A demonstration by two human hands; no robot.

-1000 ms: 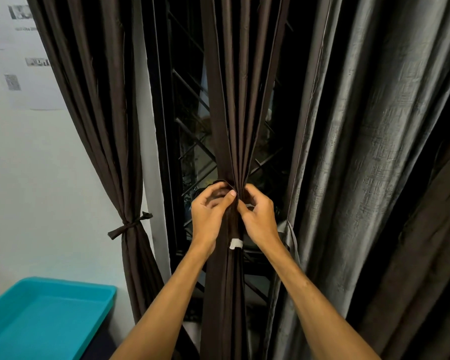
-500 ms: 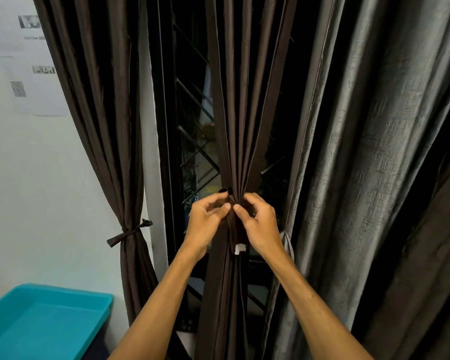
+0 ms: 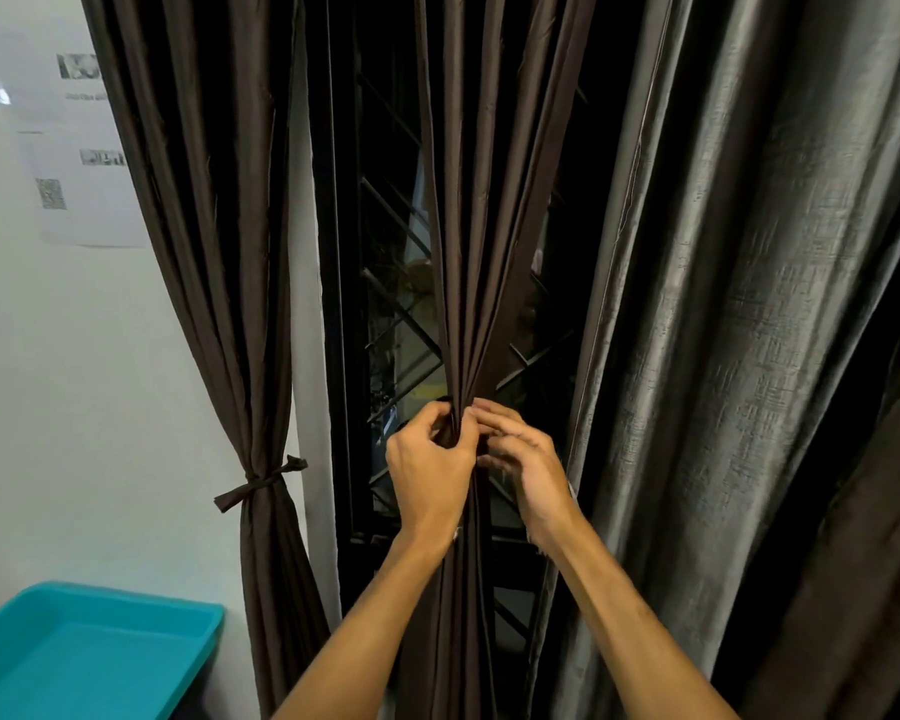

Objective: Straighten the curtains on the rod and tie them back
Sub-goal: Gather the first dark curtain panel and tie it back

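Two hands (image 3: 427, 475) (image 3: 536, 472), two brown curtains (image 3: 219, 252) (image 3: 468, 252), one grey curtain (image 3: 749, 304), one tie-back (image 3: 261, 483), one teal tray (image 3: 74, 662).

window grille (image 3: 401, 324) behind, grey curtain (image 3: 723, 356) right

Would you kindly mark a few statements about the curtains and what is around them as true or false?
1. The left hand and the right hand both grip the gathered middle brown curtain. True.
2. The left brown curtain hangs untied. False: a tie-back is knotted round it.
3. The grey curtain on the right is tied back. False: it hangs loose.
4. A teal tray sits at the lower left. True.
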